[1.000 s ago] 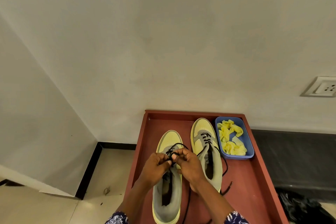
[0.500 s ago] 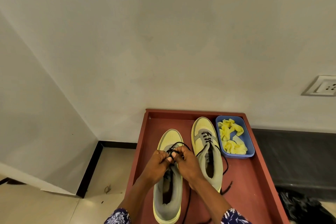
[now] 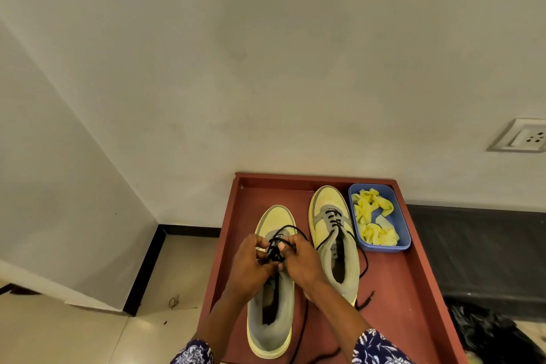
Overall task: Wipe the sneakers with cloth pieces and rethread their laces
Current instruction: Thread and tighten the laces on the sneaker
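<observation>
Left hand (image 3: 251,264) and right hand (image 3: 301,263) curled together, both pinching the black lace (image 3: 276,248) over the near sneaker (image 3: 273,304) beneath them, second sneaker (image 3: 334,233) just right of the right hand, cloth pieces (image 3: 373,220) in the blue tray (image 3: 403,233) beyond, all on the red table (image 3: 399,289).

Both forearms come up from bottom edge, converging toward centre; patterned blue/white sleeves at each elbow end. L hand (image 3: 248,267) and R hand (image 3: 301,263) sit close together, backs up, knuckles nearly touching. Fingers of both curled inward, tips facing each other; each grip pinches the lace (image 3: 274,251) betw. thumb & fingertips. R thumb nail visible near top of the bunch. Wrists roughly level, slightly bent.
</observation>
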Demonstrator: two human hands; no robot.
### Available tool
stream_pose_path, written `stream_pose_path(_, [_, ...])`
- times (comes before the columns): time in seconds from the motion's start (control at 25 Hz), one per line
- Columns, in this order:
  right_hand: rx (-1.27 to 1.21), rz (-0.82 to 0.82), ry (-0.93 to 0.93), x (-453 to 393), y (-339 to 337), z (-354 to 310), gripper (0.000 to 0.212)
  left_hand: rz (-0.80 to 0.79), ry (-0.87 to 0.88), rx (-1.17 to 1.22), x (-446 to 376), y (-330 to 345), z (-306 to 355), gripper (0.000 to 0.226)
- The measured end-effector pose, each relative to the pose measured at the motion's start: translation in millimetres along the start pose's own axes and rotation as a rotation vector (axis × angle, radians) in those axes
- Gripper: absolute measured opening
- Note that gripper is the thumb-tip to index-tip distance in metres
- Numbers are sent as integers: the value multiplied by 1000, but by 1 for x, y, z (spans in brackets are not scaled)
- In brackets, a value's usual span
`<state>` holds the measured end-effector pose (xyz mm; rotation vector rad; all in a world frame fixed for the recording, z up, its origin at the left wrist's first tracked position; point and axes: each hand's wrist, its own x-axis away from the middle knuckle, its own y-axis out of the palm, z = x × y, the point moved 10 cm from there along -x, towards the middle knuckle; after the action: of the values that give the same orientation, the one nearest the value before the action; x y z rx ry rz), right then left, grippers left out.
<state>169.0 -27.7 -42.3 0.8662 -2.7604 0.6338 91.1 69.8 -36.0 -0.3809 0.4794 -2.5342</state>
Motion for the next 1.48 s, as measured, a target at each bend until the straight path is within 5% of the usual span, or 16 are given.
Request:
stream_pose_path(0.32, [-159,-81,81,1,8,5,11,26,42,-266,2,-3,-7,29])
stream_pose_path(0.68, [-274,-114,124,6,14,7,9,56,26,-277,5,-7,-10,30])
stream_pose_path(1.04, [-340,-100,163,8,14,18,18,14,-135,-106,6,-6,-11,32])
stream_pose_path(1.24, [-360,-97,146,11,14,15,13,49,-377,337,16,4,-18,25])
stream_pose_path(1.48, [-292,-77,143,13,8,18,15,7,-379,279,20,1,-12,20])
